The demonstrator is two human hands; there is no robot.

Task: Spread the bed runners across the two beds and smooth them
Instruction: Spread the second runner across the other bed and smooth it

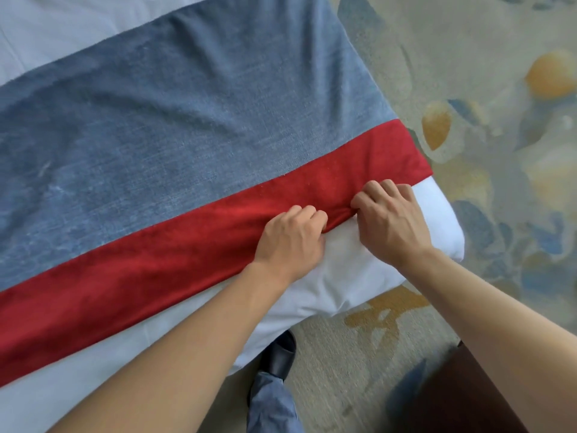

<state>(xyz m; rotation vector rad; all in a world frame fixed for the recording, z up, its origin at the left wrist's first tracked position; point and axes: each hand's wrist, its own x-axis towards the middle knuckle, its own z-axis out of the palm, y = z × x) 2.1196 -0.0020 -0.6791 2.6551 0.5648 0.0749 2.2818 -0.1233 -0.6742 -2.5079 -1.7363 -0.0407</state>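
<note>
The bed runner (175,126) already lies across this bed (343,276), pretty flat. Both the left hand (290,242) and right hand (390,220) have fingers clamped on its red edge, so I'd guess it's final tugging. No second bed in view.

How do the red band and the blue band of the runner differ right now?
The red band is narrow; the blue band is much wider. Both hands, left and right, pinch the red band's edge; the blue band lies untouched. The blue band shows creases; the red looks flatter. Both drape over the bed's side.
</note>
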